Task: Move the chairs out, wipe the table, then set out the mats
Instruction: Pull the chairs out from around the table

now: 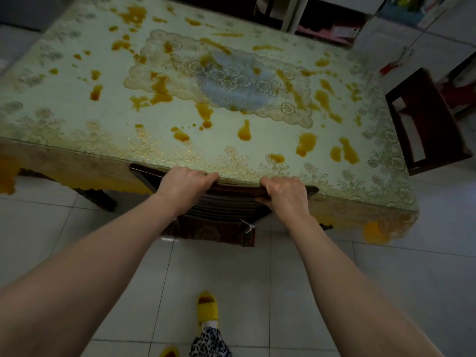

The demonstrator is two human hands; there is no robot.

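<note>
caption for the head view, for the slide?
Both hands, left and right, grip the chair at the stained table.

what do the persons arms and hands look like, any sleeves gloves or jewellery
Both forearms are bare, with no sleeves in view as far as the frame edges. The left hand is ungloved and seems to wear a thin ring on one finger. The right hand is also ungloved, with no ring, watch or bracelet visible. Neither wrist carries a band.

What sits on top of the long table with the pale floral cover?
On the floral-covered table lies one scalloped lace mat, and orange-brown spill patches are scattered across both. The tabletop itself is hidden under the cover.
</note>
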